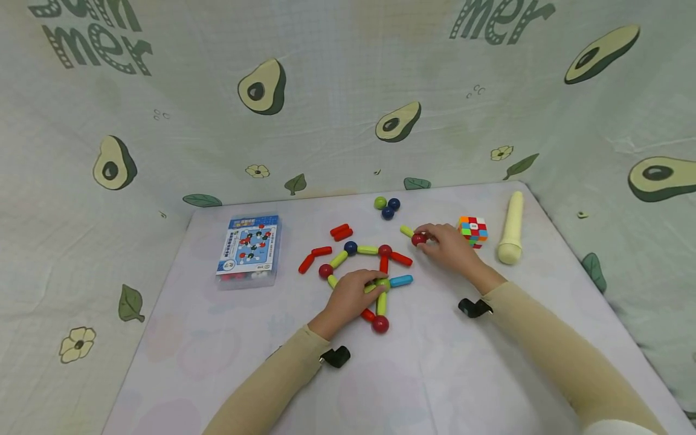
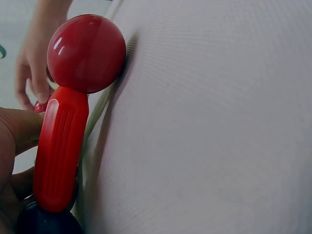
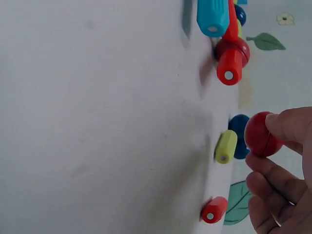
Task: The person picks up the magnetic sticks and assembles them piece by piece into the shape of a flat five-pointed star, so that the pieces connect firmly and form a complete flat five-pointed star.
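A model of magnetic sticks and balls lies on the table, with a blue ball (image 1: 350,248), a red ball (image 1: 385,250) and a green ball (image 1: 383,284) among its joints. My left hand (image 1: 350,296) holds the model around the green ball, thumb and forefinger on either side. A light-blue stick (image 1: 402,281) points right from that ball. In the left wrist view, a red stick (image 2: 61,151) joins a red ball (image 2: 87,53) to a dark-blue one. My right hand (image 1: 448,248) pinches a loose red ball (image 3: 261,135) between thumb and fingers. Near it is a yellow-green stick (image 3: 225,146).
Loose red sticks (image 1: 341,232) lie behind the model, and a green ball (image 1: 380,203) with two blue balls sits farther back. A boxed model kit (image 1: 248,249) is at the left. Right of my right hand are a puzzle cube (image 1: 473,231) and a pale-yellow toy microphone (image 1: 511,228).
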Demonstrator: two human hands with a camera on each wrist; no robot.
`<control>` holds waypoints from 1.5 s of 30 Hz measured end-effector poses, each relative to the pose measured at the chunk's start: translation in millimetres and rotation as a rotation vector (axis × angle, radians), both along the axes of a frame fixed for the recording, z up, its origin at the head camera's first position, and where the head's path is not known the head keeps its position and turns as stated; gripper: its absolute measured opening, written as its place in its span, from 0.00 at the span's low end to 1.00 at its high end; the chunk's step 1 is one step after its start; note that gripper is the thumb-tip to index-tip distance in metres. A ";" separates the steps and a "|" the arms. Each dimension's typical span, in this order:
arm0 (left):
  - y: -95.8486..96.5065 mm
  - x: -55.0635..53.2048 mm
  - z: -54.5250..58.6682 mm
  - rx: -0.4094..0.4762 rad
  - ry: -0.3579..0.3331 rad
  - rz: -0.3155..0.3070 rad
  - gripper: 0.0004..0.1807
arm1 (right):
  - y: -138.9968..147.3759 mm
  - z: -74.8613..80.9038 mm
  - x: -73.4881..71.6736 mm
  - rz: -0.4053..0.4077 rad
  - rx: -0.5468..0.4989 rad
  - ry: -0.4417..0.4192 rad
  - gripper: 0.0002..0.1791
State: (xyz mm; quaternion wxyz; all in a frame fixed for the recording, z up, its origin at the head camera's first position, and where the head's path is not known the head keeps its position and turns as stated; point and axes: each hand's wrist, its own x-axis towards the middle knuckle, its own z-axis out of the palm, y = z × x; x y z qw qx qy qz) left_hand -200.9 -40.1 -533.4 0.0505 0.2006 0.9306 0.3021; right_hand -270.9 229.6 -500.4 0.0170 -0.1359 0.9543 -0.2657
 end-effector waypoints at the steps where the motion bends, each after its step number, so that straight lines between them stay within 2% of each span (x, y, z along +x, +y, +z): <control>1: -0.2 -0.2 0.3 -0.003 -0.001 0.001 0.20 | 1.2 -0.6 5.3 0.004 -0.006 -0.012 0.21; 8: -1.4 -0.3 2.6 -0.013 -0.005 0.010 0.20 | 6.3 -11.4 33.2 0.065 -0.020 -0.088 0.19; 13: 0.1 0.7 4.5 -0.013 -0.016 -0.001 0.20 | 5.1 -19.1 39.8 0.110 -0.024 -0.085 0.19; 18: 3.0 0.8 6.3 -0.035 -0.024 -0.012 0.20 | 3.1 -22.4 41.6 0.096 -0.038 -0.082 0.20; 23: 11.9 -2.0 14.3 -0.148 0.055 -0.034 0.22 | 4.3 -22.5 43.6 0.092 -0.090 -0.103 0.20; 28: 28.7 -10.7 22.3 -0.273 0.156 -0.120 0.23 | 4.5 -22.7 44.2 0.107 -0.141 -0.097 0.20; 32: 41.2 -17.3 21.5 -0.332 0.195 -0.163 0.20 | 3.4 -26.2 44.5 0.116 -0.154 -0.105 0.20; 34: 45.4 -19.5 20.8 -0.344 0.191 -0.161 0.18 | 3.4 -27.9 44.6 0.119 -0.154 -0.104 0.20; 38: 49.2 -19.9 22.3 -0.306 0.151 -0.121 0.14 | 2.8 -27.6 45.2 0.121 -0.154 -0.097 0.20; 45: 51.0 -17.7 21.7 -0.260 0.124 -0.041 0.13 | 2.1 -23.4 46.4 0.112 -0.142 -0.100 0.19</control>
